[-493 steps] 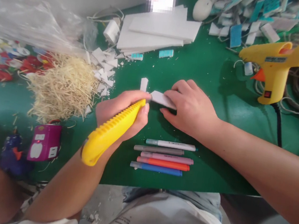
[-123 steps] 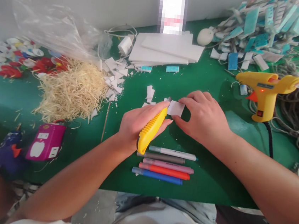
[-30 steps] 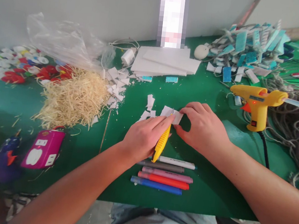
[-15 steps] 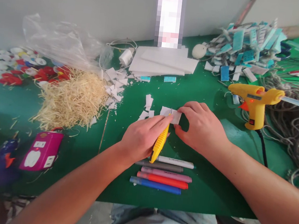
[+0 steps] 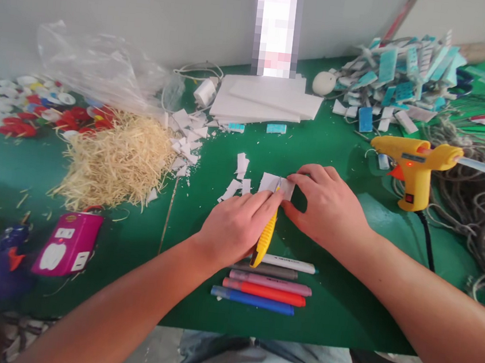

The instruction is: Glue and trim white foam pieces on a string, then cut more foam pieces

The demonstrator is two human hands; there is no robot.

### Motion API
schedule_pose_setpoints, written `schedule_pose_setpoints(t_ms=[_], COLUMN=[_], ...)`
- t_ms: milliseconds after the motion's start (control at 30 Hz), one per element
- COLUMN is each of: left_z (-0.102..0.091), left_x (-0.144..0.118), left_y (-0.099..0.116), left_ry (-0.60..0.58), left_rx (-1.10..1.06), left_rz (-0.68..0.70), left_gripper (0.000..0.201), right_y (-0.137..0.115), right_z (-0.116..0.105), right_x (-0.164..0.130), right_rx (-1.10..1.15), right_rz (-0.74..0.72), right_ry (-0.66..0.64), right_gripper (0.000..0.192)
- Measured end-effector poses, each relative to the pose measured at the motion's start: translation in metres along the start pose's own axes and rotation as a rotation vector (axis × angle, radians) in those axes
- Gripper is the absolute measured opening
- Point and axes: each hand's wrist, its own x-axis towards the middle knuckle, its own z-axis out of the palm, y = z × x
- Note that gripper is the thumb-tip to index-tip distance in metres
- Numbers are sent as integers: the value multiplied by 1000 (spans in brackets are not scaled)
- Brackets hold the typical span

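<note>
**Operator:** Closed around the yellow utility knife (image 5: 264, 240), my left hand (image 5: 235, 227) held the handle with the blade end against the white foam piece (image 5: 272, 182). My right hand (image 5: 329, 209) lay flat, fingertips pressing that piece down from its right edge.

**Checker:** Where did the piece sit?

**Operator:** It lay on the green table mat (image 5: 325, 297), between my two hands, just beyond the row of markers (image 5: 267, 278). Small white offcuts (image 5: 238, 176) lay just to its left.

**Checker:** Surface and surroundings?

**Operator:** The mat covered the whole bench up to a plain grey wall (image 5: 114, 0). A stack of white foam sheets (image 5: 265, 99) rested at the far edge. A pile of straw-coloured shreds (image 5: 117, 159) lay to the left, with more white scraps (image 5: 186, 135) beside it. A yellow glue gun (image 5: 414, 165) stood on the right, its red light lit, next to a tangle of grey cord (image 5: 478, 200). Behind it was a heap of blue and white tags (image 5: 401, 71).

**Checker:** Containers?

**Operator:** One clear plastic bag (image 5: 94, 68) lay crumpled at the far left; I could not tell its contents. Red and white small parts (image 5: 20, 109) were spread loose beside it. A magenta box (image 5: 66, 244) lay near the front edge, closed.
</note>
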Motion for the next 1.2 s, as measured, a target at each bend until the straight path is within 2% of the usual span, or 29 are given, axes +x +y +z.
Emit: schedule_pose_setpoints(t_ms=[200, 500, 700, 833, 1067, 1200], left_z=[-4, -4, -6, -5, 0, 1], left_x=[5, 7, 7, 4, -3, -2], left_y=[7, 10, 10, 6, -6, -9], left_ry=[-31, 3, 4, -13, 25, 38], left_rx=[148, 164, 157, 103, -146, -176], left_rz=[50, 36, 36, 39, -45, -69], left_gripper=[36, 32, 33, 34, 37, 36], right_y=[2, 1, 0, -1, -2, -3], right_z=[2, 3, 2, 1, -2, -4], right_x=[0, -1, -1, 0, 1, 2], right_rx=[7, -3, 7, 4, -3, -4], right_rz=[0, -29, -15, -5, 7, 25], right_ry=[0, 57, 41, 39, 1, -27], right_gripper=[29, 30, 28, 29, 31, 32])
